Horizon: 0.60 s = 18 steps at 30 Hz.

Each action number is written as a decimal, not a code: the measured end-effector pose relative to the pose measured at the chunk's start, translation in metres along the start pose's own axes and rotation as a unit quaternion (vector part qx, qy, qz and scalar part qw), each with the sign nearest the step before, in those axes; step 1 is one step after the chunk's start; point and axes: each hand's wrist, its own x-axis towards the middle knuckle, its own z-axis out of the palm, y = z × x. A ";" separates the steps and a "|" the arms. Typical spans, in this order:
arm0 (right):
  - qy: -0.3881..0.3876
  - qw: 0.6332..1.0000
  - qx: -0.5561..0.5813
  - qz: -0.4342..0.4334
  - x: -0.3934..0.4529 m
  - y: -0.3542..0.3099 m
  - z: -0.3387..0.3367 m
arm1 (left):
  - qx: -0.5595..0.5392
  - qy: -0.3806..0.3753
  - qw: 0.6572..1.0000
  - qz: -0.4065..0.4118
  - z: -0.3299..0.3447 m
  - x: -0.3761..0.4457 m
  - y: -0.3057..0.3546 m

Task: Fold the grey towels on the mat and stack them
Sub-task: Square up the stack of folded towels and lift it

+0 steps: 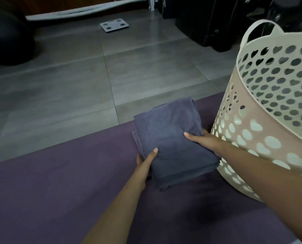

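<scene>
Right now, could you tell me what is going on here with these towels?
A person grips a stack of folded grey towels from both sides, left hand and right hand, thumbs on top. The stack is on the purple mat, right beside a cream laundry basket.

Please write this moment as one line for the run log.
stage: stacking | left hand: grips folded grey towels at left edge | right hand: grips right edge | towels: on purple mat, beside laundry basket
</scene>
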 end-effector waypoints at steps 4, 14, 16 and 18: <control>-0.101 0.990 0.092 0.043 0.009 0.006 -0.004 | -0.047 -0.065 0.996 -0.032 -0.002 0.024 -0.009; -0.123 0.984 0.097 0.086 0.027 0.010 -0.013 | -0.114 -0.082 0.989 -0.037 -0.007 0.047 -0.021; -0.133 0.980 0.121 0.084 0.028 0.010 -0.012 | -0.135 -0.087 0.986 -0.035 -0.004 0.041 -0.017; -0.152 0.975 0.143 0.075 0.030 0.009 -0.010 | -0.147 -0.084 0.985 -0.038 0.000 0.034 -0.007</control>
